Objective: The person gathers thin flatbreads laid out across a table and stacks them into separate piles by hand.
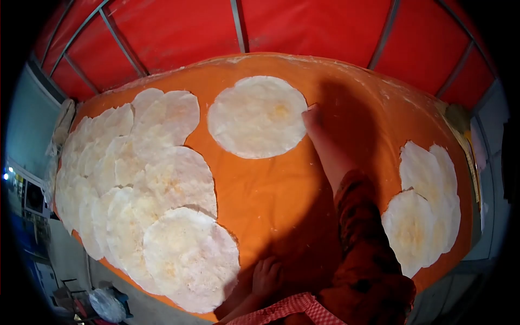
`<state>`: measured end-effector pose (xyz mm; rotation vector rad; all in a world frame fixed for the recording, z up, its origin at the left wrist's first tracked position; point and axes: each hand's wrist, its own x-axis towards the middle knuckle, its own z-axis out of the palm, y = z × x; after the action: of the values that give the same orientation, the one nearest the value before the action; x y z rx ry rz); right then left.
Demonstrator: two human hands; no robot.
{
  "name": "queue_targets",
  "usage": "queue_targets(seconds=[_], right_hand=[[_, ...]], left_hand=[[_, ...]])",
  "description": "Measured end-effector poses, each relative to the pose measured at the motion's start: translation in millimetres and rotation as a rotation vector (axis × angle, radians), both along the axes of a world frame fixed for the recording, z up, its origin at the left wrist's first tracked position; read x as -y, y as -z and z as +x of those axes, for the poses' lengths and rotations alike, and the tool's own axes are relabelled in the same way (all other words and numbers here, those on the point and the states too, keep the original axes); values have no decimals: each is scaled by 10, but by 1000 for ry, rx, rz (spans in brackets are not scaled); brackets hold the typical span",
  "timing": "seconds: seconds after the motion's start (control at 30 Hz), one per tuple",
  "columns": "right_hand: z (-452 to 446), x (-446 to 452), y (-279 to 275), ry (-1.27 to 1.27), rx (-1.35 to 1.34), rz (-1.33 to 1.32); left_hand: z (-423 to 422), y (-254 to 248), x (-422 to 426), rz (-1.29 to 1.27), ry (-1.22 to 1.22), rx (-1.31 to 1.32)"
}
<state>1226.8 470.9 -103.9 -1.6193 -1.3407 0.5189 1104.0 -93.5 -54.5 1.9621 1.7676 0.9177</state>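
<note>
A round pale flatbread (257, 117) lies flat on the orange cloth (260, 189) toward the back. My right hand (312, 118) is at its right edge, fingers closed on the rim. Close to the cloth's front edge rests my left hand (267, 276), in shadow, fingers bent; whether it holds anything is hard to see. Just left of that hand lies the nearest round (189, 257) of many overlapping flatbreads (119, 162) covering the left side.
Several more flatbreads (428, 200) overlap at the right edge of the cloth. A red wall (314, 27) with metal bars stands behind. On the floor at lower left is a plastic-wrapped bundle (106, 304).
</note>
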Motion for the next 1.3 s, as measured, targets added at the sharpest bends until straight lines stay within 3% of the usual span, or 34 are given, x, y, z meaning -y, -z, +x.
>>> queue_targets(seconds=[0.17, 0.37, 0.47, 0.53, 0.57, 0.63, 0.67, 0.8, 0.87, 0.97, 1.13, 1.2, 1.27, 1.3], right_hand=[[41, -49, -617, -38, 169, 138], [856, 312, -2623, -124, 567, 311], [1263, 931, -3531, -143, 525, 420], [1600, 1494, -3993, -171, 672, 513], [1756, 1740, -4081, -184, 907, 580], [2022, 2232, -3976, -214, 1065, 575], [2014, 3069, -4090, -372, 745, 522], [2726, 2982, -1891, -48, 1162, 519], [2924, 3355, -888, 34, 1277, 454], [2975, 4235, -372, -78, 1184, 323], [3044, 4308, -57, -107, 998, 54], [2937, 4194, -91, -156, 961, -129], [2699, 4349, -430, -66, 1108, -251], [2524, 4322, -385, 6, 897, -187]], left_hand=[[30, 92, 22, 34, 16, -81], [72, 193, 5, 132, 44, -62], [112, 108, 35, 103, 30, -75], [143, 51, 45, 66, 26, -76], [151, 55, 39, 62, 25, -77], [144, 53, 63, 71, 29, -87], [144, 43, 58, 83, 36, -95], [166, 67, 75, 147, 37, -83], [141, 160, 54, 206, 48, -58], [209, 134, 79, 236, 52, -50], [175, 136, 98, 287, 83, -156], [171, 133, 157, 243, 60, -161], [86, 217, 148, 299, 125, -113], [83, 72, 216, 236, 165, -33]])
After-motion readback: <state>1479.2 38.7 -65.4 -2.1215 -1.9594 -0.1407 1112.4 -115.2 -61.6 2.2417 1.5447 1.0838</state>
